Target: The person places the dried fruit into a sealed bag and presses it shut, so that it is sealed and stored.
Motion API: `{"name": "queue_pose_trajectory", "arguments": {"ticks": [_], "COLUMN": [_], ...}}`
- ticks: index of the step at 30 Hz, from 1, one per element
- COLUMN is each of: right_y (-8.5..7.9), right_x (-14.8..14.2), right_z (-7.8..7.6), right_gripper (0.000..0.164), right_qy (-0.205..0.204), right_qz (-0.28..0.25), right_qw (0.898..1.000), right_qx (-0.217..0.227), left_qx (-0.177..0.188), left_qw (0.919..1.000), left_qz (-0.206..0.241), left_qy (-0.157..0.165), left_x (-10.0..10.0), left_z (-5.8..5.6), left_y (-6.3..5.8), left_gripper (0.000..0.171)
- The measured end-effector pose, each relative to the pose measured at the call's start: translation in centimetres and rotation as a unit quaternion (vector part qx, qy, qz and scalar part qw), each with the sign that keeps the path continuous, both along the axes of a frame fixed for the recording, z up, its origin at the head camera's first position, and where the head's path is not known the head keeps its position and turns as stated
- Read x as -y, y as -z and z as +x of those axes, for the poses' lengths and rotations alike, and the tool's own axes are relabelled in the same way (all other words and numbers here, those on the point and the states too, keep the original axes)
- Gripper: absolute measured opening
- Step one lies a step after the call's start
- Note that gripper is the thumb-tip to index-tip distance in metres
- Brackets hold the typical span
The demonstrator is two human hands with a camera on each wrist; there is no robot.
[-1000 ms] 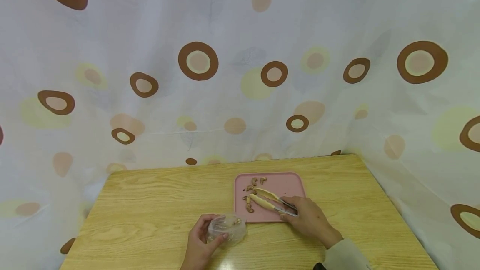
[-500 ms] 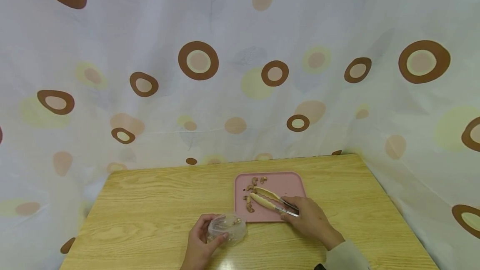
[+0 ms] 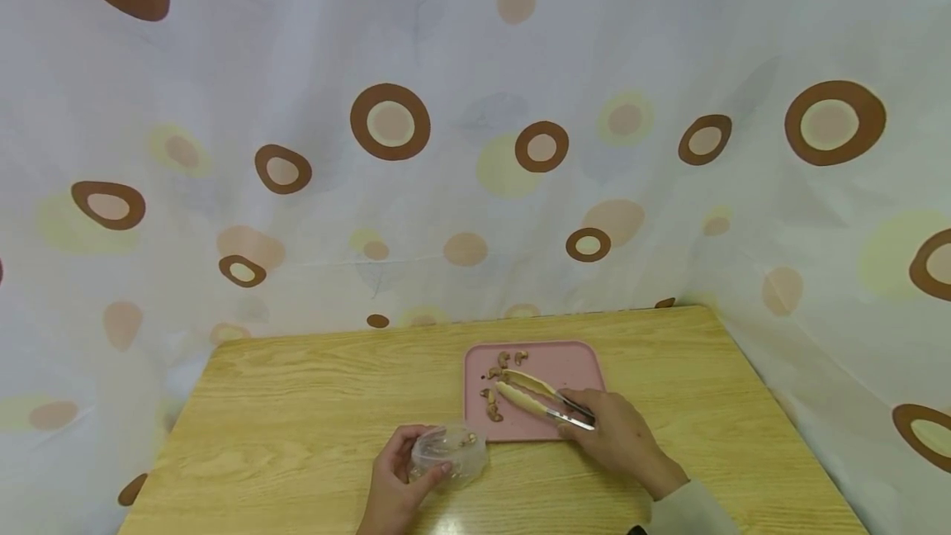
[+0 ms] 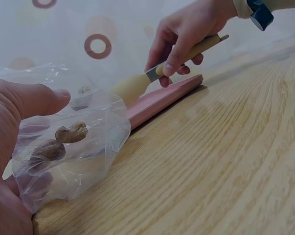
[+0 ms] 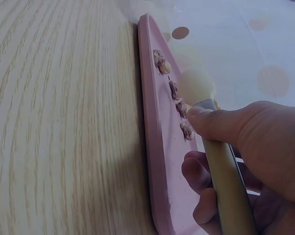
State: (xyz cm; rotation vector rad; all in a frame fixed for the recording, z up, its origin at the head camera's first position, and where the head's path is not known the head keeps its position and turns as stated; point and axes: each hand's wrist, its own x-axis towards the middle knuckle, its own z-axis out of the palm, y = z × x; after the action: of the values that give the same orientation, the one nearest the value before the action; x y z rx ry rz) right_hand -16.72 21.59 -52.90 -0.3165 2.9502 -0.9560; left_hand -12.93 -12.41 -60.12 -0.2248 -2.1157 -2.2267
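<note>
My left hand point(image 3: 394, 477) holds a clear plastic bag point(image 3: 449, 461) just off the tray's near left corner, thumb on the near side. Inside the bag, the left wrist view shows a few brown-skinned cashews point(image 4: 71, 132). My right hand point(image 3: 617, 433) grips a pair of tongs point(image 3: 522, 400) with cream tips and metal arms. Their parted tips hang low over the left half of a pink tray point(image 3: 572, 366), right at one of the cashews point(image 3: 494, 411) lying there. Several are spread along that side, and in the right wrist view my thumb presses the tongs' arm point(image 5: 225, 181).
A wood-grain table point(image 3: 319, 395) carries everything. Behind it and to its right hangs a pale curtain point(image 3: 461, 188) with brown and yellow ovals. Small dark crumbs lie on the tray among the cashews.
My right hand has drawn the tongs very slightly to the right; their tips remain over the same cashews. The left hand and the bag stay put.
</note>
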Motion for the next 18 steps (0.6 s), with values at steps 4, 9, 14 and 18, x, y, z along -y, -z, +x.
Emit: {"name": "queue_pose_trajectory", "arguments": {"ticks": [4, 9, 14, 18], "right_y": [-0.3, -0.7, -1.0, -1.2], "right_x": [0.1, 0.1, 0.1, 0.1], "right_z": [0.2, 0.4, 0.5, 0.6], "right_gripper": [0.058, 0.059, 0.059, 0.059], "right_qy": [0.0, -0.006, -0.011, -0.024], "right_qz": [0.006, 0.007, 0.009, 0.008], "right_qw": [1.0, 1.0, 0.999, 0.999], "right_qx": [-0.012, -0.02, -0.032, -0.047], "left_qx": [-0.003, -0.009, -0.011, -0.006], "left_qw": [1.0, 1.0, 0.9999, 1.0], "left_qz": [0.001, -0.002, 0.0, -0.002], "left_qy": [-0.003, -0.001, -0.001, -0.002], "left_x": [0.0, 0.0, 0.0, 0.0], "left_z": [0.0, 0.0, -0.1, 0.0], "left_y": [0.2, 0.2, 0.1, 0.0], "left_gripper": [0.045, 0.044, 0.044, 0.044]}}
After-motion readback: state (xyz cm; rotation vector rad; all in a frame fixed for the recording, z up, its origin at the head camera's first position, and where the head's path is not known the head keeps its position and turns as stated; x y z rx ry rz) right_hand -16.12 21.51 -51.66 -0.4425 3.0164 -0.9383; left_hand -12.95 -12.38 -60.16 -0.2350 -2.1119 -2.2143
